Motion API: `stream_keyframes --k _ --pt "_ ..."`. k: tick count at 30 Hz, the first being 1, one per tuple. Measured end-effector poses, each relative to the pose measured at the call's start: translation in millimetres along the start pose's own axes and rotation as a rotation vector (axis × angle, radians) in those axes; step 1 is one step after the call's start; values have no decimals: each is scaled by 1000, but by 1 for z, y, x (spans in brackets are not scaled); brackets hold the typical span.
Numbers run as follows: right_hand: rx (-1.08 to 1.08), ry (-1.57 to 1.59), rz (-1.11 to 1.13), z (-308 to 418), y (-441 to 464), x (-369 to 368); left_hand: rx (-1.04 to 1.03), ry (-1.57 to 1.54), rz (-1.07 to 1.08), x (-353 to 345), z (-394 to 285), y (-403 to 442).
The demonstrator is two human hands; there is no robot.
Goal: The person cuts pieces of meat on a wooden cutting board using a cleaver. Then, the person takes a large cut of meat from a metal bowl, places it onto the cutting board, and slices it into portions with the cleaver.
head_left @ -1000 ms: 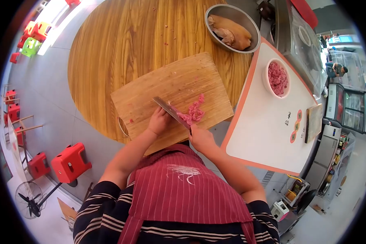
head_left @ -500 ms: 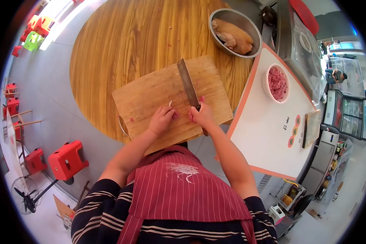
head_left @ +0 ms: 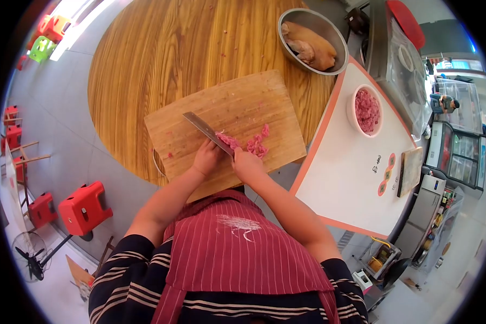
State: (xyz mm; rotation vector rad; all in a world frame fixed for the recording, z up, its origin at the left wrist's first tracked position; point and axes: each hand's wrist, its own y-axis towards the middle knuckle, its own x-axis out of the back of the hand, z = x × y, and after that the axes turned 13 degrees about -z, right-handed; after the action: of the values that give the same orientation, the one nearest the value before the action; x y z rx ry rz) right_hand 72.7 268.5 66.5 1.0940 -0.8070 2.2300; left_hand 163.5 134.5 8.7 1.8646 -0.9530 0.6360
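A wooden cutting board (head_left: 191, 127) lies at an angle on the round wooden table. My right hand (head_left: 248, 164) is wrapped round the handle of a cleaver (head_left: 201, 126), whose blade slants up and left over the board. My left hand (head_left: 208, 156) is against the near side of the blade, its fingertips partly hidden, so I cannot tell what it grips. Beyond the blade lies some cut pink meat (head_left: 228, 140). A second heap of meat (head_left: 258, 142) is to the right of it on the board.
A steel bowl (head_left: 337, 43) with a large piece of skin-on meat stands at the back right. On the white side table (head_left: 335, 178) are a bowl of chopped meat (head_left: 368, 112) and a rectangular block (head_left: 410, 171). Red stools (head_left: 85, 209) stand at left; a person (head_left: 444, 103) sits far right.
The cleaver was upright at the board's right half half a second ago; now it slants left beside my left hand. My right hand has moved left, and meat lies along the blade.
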Motion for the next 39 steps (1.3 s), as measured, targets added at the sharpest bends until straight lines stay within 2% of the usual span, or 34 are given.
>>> stream_keyframes --k 4,6,7,8,10,12,14,16,17,19,21,23,27,31,33,35,36,37,38,39 --pt "130 77 -106 -2 40 2 -32 -18 74 4 -1 5" --pt "31 348 -6 -18 55 18 -20 -83 13 4 -2 6" --pt "-182 416 -5 -23 56 21 -18 -81 8 4 -2 7" --pt "-178 412 1 -26 54 25 -19 -91 -17 7 -5 8" --pt "-286 417 -227 -24 44 41 -14 -101 -43 4 -4 3" --pt "-303 474 -179 -24 29 53 168 -215 -34 -5 0 -4" --pt "-32 259 -175 -28 12 48 108 -191 -82 -1 1 -4" --pt "10 147 -122 -20 -12 48 44 -164 -131 8 -2 -3" --pt "54 39 -75 -16 -23 49 28 -137 -58 12 -2 -4" --pt "53 14 -58 -12 -41 49 12 -109 9 11 -1 -3" --pt "52 -8 -35 -10 -49 47 -120 16 63 10 2 -2" --pt "-32 -40 40 -10 -51 45 -94 4 43 11 0 0" --pt "-55 -24 49 -6 -25 11 -102 31 47 9 -1 0" --pt "18 34 3 7 18 3 -40 -24 -4 8 -2 5" --pt "77 70 -28 -3 38 8 -7 -53 58 7 0 4" --pt "-126 404 -14 -29 47 16 -43 -59 43 7 3 3" --pt "-125 402 -14 -27 44 30 -68 -63 23 6 3 1" --pt "-216 451 -67 -24 38 43 -64 -65 23 4 3 0" --pt "-312 498 -121 -22 31 52 439 -402 122 1 2 -1" --pt "-252 517 -155 -29 27 45 945 -734 220 -2 0 -2"
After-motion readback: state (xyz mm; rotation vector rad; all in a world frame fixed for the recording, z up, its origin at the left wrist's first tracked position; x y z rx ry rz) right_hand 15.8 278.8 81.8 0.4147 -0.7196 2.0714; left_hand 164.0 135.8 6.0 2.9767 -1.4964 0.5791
